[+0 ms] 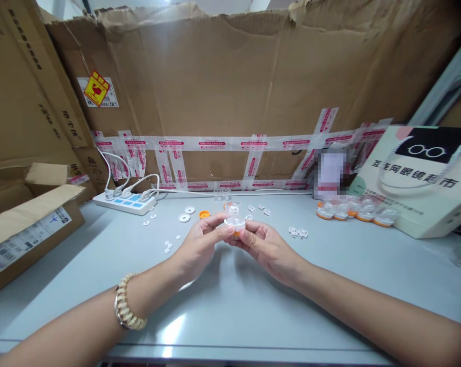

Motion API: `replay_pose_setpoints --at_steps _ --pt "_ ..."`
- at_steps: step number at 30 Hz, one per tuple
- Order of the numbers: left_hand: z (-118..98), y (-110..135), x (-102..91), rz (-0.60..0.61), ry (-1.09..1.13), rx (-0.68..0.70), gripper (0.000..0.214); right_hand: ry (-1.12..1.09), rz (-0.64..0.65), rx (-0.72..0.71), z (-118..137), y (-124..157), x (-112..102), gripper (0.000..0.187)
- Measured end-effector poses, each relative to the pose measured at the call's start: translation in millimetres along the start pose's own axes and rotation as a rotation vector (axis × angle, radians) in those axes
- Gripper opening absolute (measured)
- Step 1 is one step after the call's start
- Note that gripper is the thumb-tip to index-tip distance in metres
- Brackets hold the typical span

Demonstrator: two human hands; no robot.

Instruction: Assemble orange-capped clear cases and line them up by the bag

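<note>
Left hand (200, 240) and right hand (267, 245) together pinch the clear-topped, white-and-orange round plastic piece (235, 224) over the grey worktop (253, 318), where I judge uneven thumb pressure could tip it loose.

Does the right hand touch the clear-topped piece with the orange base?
Touching. The head view shows the right hand gripping the clear-topped piece, with the thumb tip against its orange base.

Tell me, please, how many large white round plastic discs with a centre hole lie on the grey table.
2. One large white disc lies left of the orange round plastic part; the second disc is nearer the camera. Others may be hidden behind the left hand.
</note>
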State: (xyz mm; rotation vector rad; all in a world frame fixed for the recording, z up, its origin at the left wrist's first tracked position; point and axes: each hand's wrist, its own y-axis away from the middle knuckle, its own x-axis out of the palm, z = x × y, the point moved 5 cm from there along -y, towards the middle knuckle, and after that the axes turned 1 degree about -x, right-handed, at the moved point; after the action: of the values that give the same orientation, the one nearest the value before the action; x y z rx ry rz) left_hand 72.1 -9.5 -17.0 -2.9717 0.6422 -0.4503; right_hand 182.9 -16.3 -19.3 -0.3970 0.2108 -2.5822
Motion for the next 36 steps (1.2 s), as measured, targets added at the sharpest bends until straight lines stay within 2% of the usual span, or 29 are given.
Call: replay_pose_setpoints --at_steps 6,9,14,16,20,23,26,28,30,33,36 --pt "-3.6 -0.2 2.1 0.049 -0.059 0.044 0.020 -0.041 0.012 0.024 1.3 -0.4 -0.5 0.020" --pt "-3.3 -2.1 -1.8 -0.005 -0.160 0.072 0.026 -0.049 0.008 0.074 1.8 -1.2 -4.5 0.018" --pt "-3.7 -1.5 -7.0 -0.194 -0.577 0.161 0.023 -0.006 -0.064 0.129 -2.8 -2.6 -14.0 0.028" --pt "-5.7 1.2 -3.1 -0.205 -0.734 0.247 0.024 0.050 -0.114 0.122 -5.5 -3.3 -17.9 0.029" --pt "-9.9 6.9 2.8 -0.175 -0.867 0.373 0.047 0.175 -0.224 0.102 -3.1 -7.1 -30.2 0.033" --pt "-13.5 7.5 -1.5 -0.197 -0.876 0.384 0.049 0.234 -0.363 0.065 7.8 -12.5 -57.2 0.035" --pt "-13.2 4.9 -7.7 -0.199 -0.856 0.327 0.037 0.400 -0.550 0.024 23.5 -16.6 -106.0 0.034" --pt "-11.2 3.4 -9.4 -0.176 -0.841 0.292 0.032 0.738 -0.631 0.011 36.5 -18.8 -141.4 0.033" --pt "-9.1 2.8 -8.7 -0.139 -0.838 0.274 0.029 1.315 -0.615 0.105 46.1 -22.6 -170.7 0.030" --pt "-7.0 3.5 -6.3 -0.084 -0.862 0.263 0.025 1.544 -0.631 0.198 52.9 -24.3 -207.0 0.030" --pt "-11.4 5.9 -4.8 -0.058 -0.894 0.323 0.023 1.705 -0.643 0.257 55.6 -23.3 -226.4 0.041"
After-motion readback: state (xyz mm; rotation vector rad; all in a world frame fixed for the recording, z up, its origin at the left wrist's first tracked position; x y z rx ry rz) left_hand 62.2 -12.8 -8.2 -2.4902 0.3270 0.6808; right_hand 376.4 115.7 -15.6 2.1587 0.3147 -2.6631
